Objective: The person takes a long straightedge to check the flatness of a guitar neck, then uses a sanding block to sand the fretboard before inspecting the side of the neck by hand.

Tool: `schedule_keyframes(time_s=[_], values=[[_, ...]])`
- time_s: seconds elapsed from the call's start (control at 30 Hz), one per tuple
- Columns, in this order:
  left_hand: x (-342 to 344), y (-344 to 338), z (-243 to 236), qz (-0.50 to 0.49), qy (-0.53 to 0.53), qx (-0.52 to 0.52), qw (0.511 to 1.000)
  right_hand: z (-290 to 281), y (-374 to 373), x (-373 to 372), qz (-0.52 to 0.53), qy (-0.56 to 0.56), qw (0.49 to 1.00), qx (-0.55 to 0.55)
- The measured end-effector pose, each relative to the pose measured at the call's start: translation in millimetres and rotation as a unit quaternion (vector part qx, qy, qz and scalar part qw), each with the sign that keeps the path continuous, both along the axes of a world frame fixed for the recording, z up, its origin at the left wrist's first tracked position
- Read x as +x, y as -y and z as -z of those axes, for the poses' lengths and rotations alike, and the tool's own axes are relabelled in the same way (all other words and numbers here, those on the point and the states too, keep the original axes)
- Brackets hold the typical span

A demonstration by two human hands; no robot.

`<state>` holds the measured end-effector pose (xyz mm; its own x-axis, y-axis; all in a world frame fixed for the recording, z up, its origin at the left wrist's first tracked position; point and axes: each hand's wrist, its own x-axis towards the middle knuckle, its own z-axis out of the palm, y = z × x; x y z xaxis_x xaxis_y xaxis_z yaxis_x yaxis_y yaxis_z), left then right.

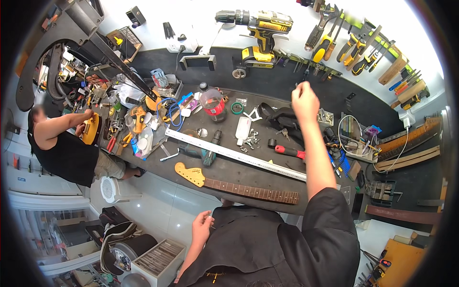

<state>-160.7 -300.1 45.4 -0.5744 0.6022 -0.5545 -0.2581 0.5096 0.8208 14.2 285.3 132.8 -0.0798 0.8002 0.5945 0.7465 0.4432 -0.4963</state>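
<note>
The fingers of the left hand (202, 227) are pinched together, seemingly on a small pale piece (210, 214) that I can't identify; I'd judge it light, to be held between fingertips. The right hand (307, 103) is raised beyond the tabletop (229, 171) towards the wall, its fingers curled in; from my end I can't tell whether they grip anything.

Nearest the left hand, untouched, the guitar neck (248, 191) lies along the tabletop's near edge, fretboard up. I expect it to be stiff and fairly light, with a slick finish and a headstock edge easily dented. I would take it mid-length by its two long sides, off the fret faces. Its headstock is pale yellow wood with a row of dark dots; the fretboard is dark brown, crossed by bright frets, and I see no strings.

Just beyond, apart from it, a long white ruler (234, 153) slants across, with a teal drill (208, 157) beside it. Further off stand a red-labelled bottle (213, 103) and a white bottle (243, 129), with loose screws (251, 139) near the latter.
</note>
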Motion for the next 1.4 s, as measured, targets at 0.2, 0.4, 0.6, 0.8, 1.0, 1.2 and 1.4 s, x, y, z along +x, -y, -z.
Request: schedule_keyframes(time_s=[0.2, 0.4, 0.6, 0.8, 1.0, 1.2, 1.4], values=[[0.3, -18.5, 1.7, 0.025, 0.005, 0.024, 0.999, -68.6, -49.3, 14.8, 0.008, 0.115, 0.993, -0.014], [0.8, -18.2, 6.2, 0.033, 0.007, 0.034, 0.999, -74.7, -76.4, 5.7, 0.023, 0.164, 0.984, 0.069], [3.2, -16.9, 1.7, 0.020, 0.003, 0.036, 0.999, -60.2, -88.9, -6.3, 0.070, 0.200, 0.971, 0.116], [6.2, -14.9, 2.0, 0.023, -0.009, 0.033, 0.999, -56.0, -94.3, -6.2, 0.082, 0.192, 0.972, 0.109], [4.6, -18.4, 1.9, 0.029, -0.023, 0.032, 0.999, -58.7, -84.9, -9.8, 0.088, 0.167, 0.977, 0.098], [4.6, -20.8, -2.1, 0.044, -0.041, 0.033, 0.998, -54.0, -64.3, -3.4, 0.038, 0.147, 0.985, 0.078], [6.0, -24.2, 2.0, 0.058, -0.026, 0.031, 0.997, -54.8, -63.7, -3.6, 0.029, 0.139, 0.989, 0.036]])
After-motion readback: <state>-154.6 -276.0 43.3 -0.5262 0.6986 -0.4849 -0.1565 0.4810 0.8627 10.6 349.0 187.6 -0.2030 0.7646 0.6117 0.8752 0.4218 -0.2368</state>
